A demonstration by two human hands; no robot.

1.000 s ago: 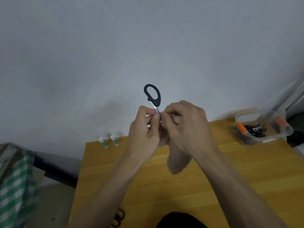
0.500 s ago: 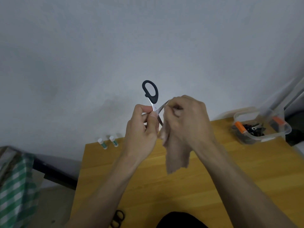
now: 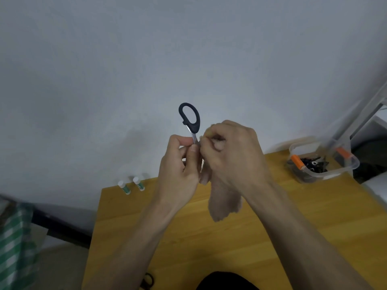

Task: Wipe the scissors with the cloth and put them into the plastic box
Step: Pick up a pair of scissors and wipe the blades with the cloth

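Closer now, right hand (image 3: 232,151) bunches cloth (image 3: 225,203) beside left hand's (image 3: 178,168) pinched scissors (image 3: 190,119), hiding blades.

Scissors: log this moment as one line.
scissors pinched by left hand | right hand grips cloth on blade | plastic box: not yet

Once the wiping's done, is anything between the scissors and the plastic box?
Nothing visible blocks the way. The scissors, held up by the left hand beside the right hand with the cloth, have bare table toward the plastic box, which is open-topped and already holds items.
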